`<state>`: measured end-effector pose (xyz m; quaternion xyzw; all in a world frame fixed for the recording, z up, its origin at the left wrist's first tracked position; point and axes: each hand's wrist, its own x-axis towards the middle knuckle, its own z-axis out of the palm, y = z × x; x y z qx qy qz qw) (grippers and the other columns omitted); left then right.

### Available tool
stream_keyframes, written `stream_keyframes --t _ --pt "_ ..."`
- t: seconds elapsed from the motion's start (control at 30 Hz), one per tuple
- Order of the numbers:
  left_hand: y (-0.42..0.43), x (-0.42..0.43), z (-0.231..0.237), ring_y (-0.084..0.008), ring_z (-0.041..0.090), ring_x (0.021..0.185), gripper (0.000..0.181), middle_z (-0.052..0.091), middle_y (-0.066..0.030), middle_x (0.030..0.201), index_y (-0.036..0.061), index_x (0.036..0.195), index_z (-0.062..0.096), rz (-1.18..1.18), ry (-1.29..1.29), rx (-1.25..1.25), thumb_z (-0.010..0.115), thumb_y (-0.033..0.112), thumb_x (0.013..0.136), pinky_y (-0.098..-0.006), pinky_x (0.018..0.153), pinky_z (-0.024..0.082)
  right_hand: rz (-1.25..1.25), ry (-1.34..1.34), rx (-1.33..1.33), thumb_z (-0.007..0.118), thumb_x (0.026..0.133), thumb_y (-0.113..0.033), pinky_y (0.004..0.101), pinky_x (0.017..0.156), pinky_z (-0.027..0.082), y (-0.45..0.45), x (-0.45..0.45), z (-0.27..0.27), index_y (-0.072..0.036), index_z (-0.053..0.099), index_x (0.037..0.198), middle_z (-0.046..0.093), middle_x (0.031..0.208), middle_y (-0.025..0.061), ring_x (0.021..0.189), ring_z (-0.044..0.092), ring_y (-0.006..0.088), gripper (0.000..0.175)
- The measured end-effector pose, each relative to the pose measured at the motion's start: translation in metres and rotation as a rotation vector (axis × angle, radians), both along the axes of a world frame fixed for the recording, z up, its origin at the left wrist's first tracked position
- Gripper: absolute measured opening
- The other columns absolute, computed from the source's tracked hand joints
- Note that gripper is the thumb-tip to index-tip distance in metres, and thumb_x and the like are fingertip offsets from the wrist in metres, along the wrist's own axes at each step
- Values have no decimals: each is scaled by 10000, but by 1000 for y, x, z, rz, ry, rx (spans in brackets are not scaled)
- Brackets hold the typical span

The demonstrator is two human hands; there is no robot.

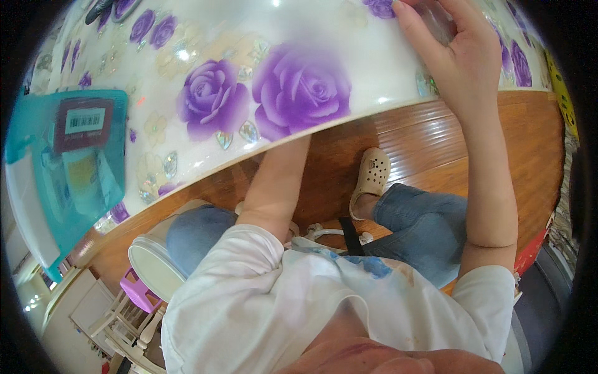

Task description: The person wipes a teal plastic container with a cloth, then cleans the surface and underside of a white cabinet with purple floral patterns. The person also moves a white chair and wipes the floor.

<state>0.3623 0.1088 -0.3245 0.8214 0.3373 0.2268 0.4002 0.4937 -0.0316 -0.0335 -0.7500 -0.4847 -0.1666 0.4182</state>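
Observation:
My right hand (pixel 460 46) is over a glossy white tablecloth (pixel 373 65) printed with purple roses, at the upper right. Its thumb and fingers are spread apart, and the frame's top edge cuts off the fingertips. A dim greyish patch shows between them; whether it is an object or a reflection I cannot tell. My left forearm (pixel 280 182) reaches under the table's near edge. The tabletop hides my left hand.
A teal plastic container (pixel 105 182) with a white edge and a barcode label stands at the table's left. Below are a white lidded bucket (pixel 152 266), a pink plastic stool (pixel 139 292) and a beige clog (pixel 371 173) on the wooden floor (pixel 425 131).

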Motion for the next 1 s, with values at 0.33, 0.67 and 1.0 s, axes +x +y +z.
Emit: stream_keyframes --t 0.33,0.67,1.0 --pt "-8 -6 -39 -275 534 1032 355 575 -165 1118 18 1186 524 -318 295 298 552 228 901 -387 913 431 1 175 -9 653 758 10 248 638 450 2 6 -10 14 585 788 576 793 80 706 560 142 74" --pt "29 -31 -27 -250 532 1037 353 567 -153 1144 18 1208 513 -202 455 207 533 226 923 -362 908 435 -57 -35 -15 667 733 -30 270 613 451 -2 7 -1 -1 593 723 579 745 86 675 573 174 79" --pt "-31 6 32 -224 529 1042 352 558 -141 1170 19 1230 503 -26 257 -496 513 225 945 -338 904 440 -117 175 -19 681 743 -104 306 645 466 -3 -5 5 -1 608 724 607 731 114 693 595 213 127"
